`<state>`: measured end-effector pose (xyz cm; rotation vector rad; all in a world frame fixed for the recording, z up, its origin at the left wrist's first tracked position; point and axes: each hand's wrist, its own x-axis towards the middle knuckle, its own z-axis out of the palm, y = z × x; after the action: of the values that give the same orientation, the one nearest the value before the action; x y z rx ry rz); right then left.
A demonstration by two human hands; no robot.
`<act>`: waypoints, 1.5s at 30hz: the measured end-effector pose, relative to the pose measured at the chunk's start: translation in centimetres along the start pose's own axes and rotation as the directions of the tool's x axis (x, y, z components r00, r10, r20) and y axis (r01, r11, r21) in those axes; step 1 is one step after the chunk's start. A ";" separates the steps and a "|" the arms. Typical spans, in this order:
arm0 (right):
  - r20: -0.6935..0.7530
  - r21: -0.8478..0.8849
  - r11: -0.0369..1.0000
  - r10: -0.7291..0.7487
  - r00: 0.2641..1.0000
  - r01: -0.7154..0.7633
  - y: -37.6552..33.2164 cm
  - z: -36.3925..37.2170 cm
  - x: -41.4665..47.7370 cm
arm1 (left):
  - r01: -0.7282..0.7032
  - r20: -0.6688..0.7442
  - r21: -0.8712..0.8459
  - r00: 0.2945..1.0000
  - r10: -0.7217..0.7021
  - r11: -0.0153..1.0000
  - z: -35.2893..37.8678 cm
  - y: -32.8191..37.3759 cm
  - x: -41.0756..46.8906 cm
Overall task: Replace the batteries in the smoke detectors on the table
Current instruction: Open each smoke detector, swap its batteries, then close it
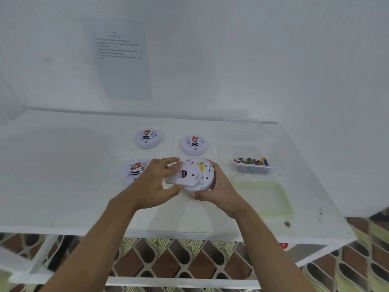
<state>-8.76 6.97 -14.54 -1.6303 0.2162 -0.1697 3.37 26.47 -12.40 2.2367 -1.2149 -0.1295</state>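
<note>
While curled inward, right hand [219,187] cups detector [207,172]; left hand [154,183] pinches its backplate [189,175].

Smooth white moulded plastic with a faint sheen forms the held smoke detector [207,175], its back plate [185,175] and the other detectors [147,139], which carry red printed labels. The counter [63,165] is matt white paint, dark-chipped near its right edge, and the wall sheet [122,60] is matt printed paper. Batteries [251,160] in glossy coloured wrappers fill a clear plastic tub [252,171] beside a translucent, green-rimmed plastic lid [265,197].
</note>
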 end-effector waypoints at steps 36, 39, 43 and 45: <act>0.065 -0.173 0.983 -0.050 0.997 0.061 -0.7 0.1 0.0 | 0.054 -0.109 -0.206 0.991 -0.078 0.977 -0.2 2.3 0.6; 0.069 -0.176 0.982 -0.055 0.996 0.067 -0.9 0.0 0.0 | 0.067 -0.087 -0.188 0.993 -0.085 0.980 0.1 2.4 0.6; 0.075 -0.190 0.979 -0.066 0.995 0.079 -1.1 -0.1 -0.1 | 0.106 -0.075 -0.233 0.989 -0.127 0.967 0.3 2.3 0.6; 0.082 -0.190 0.978 -0.066 0.994 0.081 -1.1 0.0 -0.1 | 0.120 -0.077 -0.259 0.987 -0.145 0.958 0.3 2.3 0.6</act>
<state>-8.78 7.04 -13.44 -1.8360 0.1168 -0.1468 1.91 24.86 -11.27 2.0731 -0.9405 -0.2162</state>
